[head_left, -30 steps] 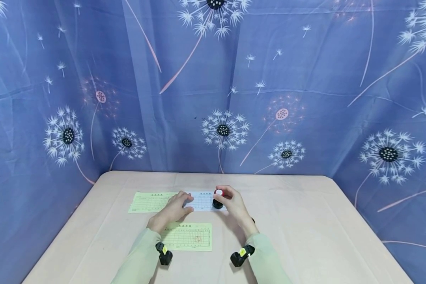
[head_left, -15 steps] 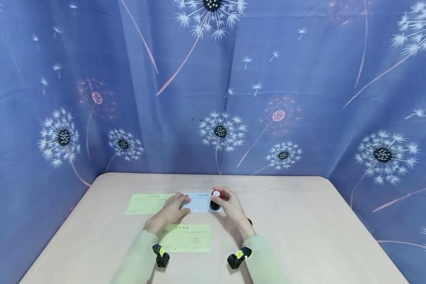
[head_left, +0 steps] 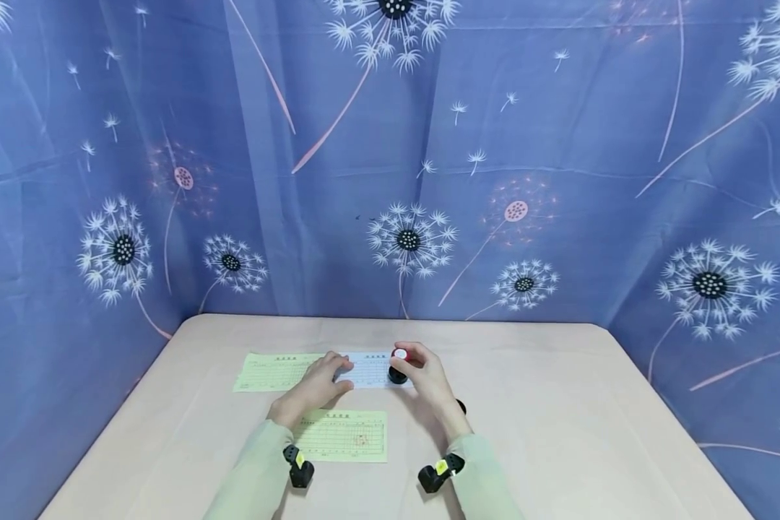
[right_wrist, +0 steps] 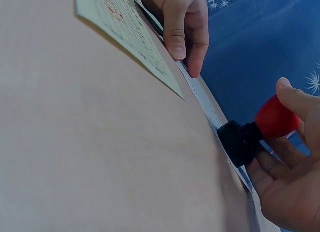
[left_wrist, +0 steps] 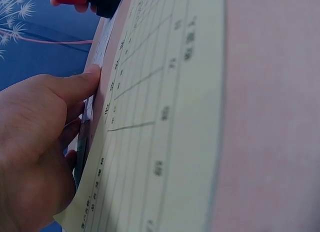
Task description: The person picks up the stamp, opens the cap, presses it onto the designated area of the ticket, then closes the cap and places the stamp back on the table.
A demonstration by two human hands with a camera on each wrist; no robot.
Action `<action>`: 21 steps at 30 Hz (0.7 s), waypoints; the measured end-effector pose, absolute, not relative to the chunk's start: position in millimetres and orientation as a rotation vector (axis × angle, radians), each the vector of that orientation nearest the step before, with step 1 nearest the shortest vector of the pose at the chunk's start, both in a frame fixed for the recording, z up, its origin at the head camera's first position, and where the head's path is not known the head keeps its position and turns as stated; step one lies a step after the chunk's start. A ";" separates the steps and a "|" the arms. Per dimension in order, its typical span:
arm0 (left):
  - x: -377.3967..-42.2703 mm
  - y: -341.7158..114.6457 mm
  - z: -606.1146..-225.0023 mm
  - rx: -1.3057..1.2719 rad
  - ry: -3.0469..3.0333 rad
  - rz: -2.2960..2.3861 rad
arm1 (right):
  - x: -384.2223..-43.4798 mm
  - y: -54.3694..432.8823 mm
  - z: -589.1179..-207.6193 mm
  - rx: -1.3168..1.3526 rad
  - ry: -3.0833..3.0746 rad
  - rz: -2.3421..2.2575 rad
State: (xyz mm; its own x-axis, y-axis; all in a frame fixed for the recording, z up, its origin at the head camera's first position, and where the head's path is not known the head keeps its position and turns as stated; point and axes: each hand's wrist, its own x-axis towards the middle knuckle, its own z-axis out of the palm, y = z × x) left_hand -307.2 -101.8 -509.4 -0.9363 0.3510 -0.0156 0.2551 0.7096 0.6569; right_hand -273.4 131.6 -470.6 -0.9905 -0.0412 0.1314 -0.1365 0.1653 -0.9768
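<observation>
A stamp with a red handle and black base (right_wrist: 239, 142) stands on the right part of a pale blue printed form (head_left: 367, 370). My right hand (head_left: 432, 380) grips its red handle (right_wrist: 272, 121) between thumb and fingers; in the right wrist view the base meets the paper. My left hand (head_left: 313, 384) rests on the form's left part, fingers loosely extended and thumb apart. A green form (head_left: 266, 373) lies to the left, partly under that hand. Closer to me lies another green form (head_left: 338, 449), bearing a red stamp mark (head_left: 362, 440).
The forms lie on a pale pink tabletop (head_left: 546, 419). Blue curtains (head_left: 338, 253) with dandelion prints rise behind and at both sides. A small black object (head_left: 461, 408) peeks out beside my right wrist, mostly hidden; its kind cannot be told.
The head view shifts slightly and comes back. Both hands, the stamp and the forms keep their places.
</observation>
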 end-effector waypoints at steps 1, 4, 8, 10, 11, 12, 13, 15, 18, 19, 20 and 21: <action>-307.2 -102.0 -509.5 0.490 2.776 1.034 | -274.2 131.8 -471.1 0.182 -2.344 1.974; -307.6 -103.0 -510.3 0.494 2.778 1.026 | -278.2 132.3 -476.1 0.183 -2.352 1.964; -308.4 -103.2 -511.0 0.522 2.782 1.024 | -289.3 134.1 -492.7 0.153 -2.344 1.960; -308.2 -102.9 -510.9 0.513 2.781 1.028 | -294.3 135.1 -500.5 0.155 -2.354 1.941; -308.1 -102.8 -511.0 0.504 2.781 1.029 | -295.7 135.3 -502.7 0.158 -2.354 1.937; -307.9 -102.8 -511.0 0.494 2.779 1.030 | -296.5 135.5 -504.3 0.163 -2.356 1.932; -307.8 -102.7 -511.0 0.484 2.776 1.031 | -297.2 135.8 -505.4 0.168 -2.358 1.930; -308.0 -102.5 -510.8 0.475 2.776 1.026 | -297.0 136.2 -505.7 0.178 -2.358 1.930; -308.9 -101.7 -510.6 0.480 2.782 1.015 | -296.3 137.0 -505.3 0.168 -2.340 1.957; -309.2 -101.7 -510.6 0.482 2.786 1.010 | -296.6 136.9 -505.5 0.165 -2.335 1.965; -309.6 -101.7 -510.7 0.483 2.789 1.005 | -296.5 136.8 -505.4 0.163 -2.333 1.968; -310.0 -101.8 -510.9 0.484 2.790 1.001 | -296.3 136.6 -504.9 0.171 -2.335 1.962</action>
